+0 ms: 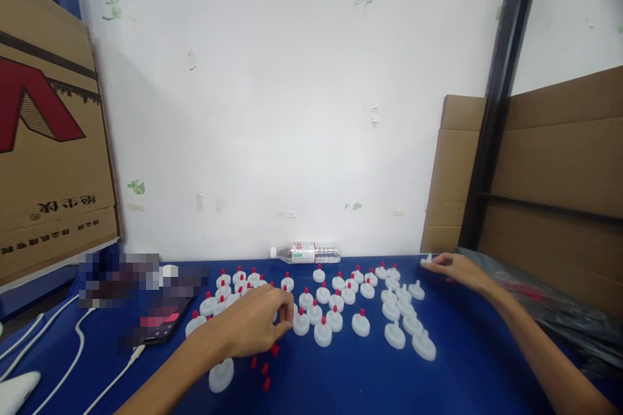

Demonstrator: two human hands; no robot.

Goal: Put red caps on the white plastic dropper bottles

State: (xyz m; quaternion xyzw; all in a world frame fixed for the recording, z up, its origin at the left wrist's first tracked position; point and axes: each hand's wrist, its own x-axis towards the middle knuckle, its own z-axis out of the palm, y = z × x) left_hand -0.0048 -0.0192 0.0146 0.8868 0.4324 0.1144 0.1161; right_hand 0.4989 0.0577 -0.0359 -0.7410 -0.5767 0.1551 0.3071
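Above the left-centre of the blue table, my left hand (260, 321) is closed, thumb and fingers brought together; whatever is between the fingertips is hidden. Several loose small red caps (265, 368) lie just below it, one right under the fingertips. At the far right, my right hand (456, 268) pinches a white nozzle lid (427, 260) near the table's back edge. Many white lids topped with red caps (322, 332) stand upright across the middle. Toward the right is a group of bare white lids (423, 345) without red caps. Another white lid (221, 375) sits below my left forearm.
A clear plastic bottle (305, 253) lies on its side against the wall. On the left are a phone (168, 319), white cables (80, 337) and a large cardboard box (53, 130). Dark plastic wrapping (530, 298) and a metal frame (496, 97) are on the right.
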